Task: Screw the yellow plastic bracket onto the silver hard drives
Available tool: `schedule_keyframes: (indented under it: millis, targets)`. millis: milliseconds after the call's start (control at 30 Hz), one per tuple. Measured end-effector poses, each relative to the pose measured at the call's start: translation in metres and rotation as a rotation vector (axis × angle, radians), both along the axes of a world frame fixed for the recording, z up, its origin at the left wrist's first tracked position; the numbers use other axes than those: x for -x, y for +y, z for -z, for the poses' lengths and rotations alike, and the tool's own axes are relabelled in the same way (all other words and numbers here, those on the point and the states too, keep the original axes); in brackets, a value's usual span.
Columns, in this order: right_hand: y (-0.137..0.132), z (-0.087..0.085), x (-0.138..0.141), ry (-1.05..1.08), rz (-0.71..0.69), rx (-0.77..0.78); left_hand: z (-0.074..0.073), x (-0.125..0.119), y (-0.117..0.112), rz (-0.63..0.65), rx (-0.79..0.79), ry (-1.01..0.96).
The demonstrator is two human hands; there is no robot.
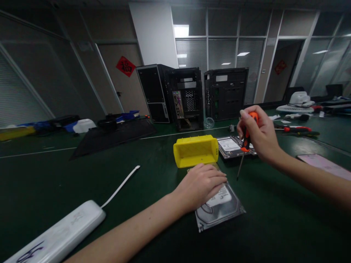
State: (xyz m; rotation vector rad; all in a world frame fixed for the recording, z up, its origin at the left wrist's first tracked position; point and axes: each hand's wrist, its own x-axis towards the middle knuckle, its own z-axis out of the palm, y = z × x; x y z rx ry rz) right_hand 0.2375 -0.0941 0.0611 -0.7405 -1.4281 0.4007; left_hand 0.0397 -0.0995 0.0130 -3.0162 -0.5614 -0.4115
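My right hand (256, 133) is closed around the orange and black handle of a screwdriver (246, 141). Its thin metal shaft points down, the tip above the table to the right of a silver hard drive (227, 210). This drive lies on the green table with a white label on top. Over its far left part lies my left hand (201, 184), fingers together and bent across the drive, holding it; the thumb is hidden. Just behind that hand a yellow plastic bin (196, 149) faces me with its opening. A second hard drive (229, 145) lies behind the screwdriver.
A white power strip (60, 233) with a white cable is at the near left. Black computer cases (225, 93) stand at the back, by a small clear bowl (208, 123). A phone (326, 164) and red-handled tools (297, 129) lie right. A black mat (115, 135) is back left.
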Motion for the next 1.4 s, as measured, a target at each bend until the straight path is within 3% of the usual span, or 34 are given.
schedule_keyframes:
  millis: [333, 1033, 1200, 1400]
  targets:
    - [-0.004, 0.011, 0.029, -0.200, 0.083, -0.068, 0.000, 0.000, -0.001, -0.004, 0.023, -0.031]
    - [-0.003, 0.015, 0.030, -0.201, 0.041, -0.032, 0.002, 0.000, -0.001, -0.006, 0.013, -0.033]
    - [-0.007, 0.016, 0.027, -0.275, -0.037, -0.074, 0.001, 0.000, -0.001, 0.002, 0.000, -0.039]
    - [-0.011, 0.010, 0.026, -0.370, -0.016, -0.112, 0.001, 0.000, -0.001, 0.005, 0.004, -0.034]
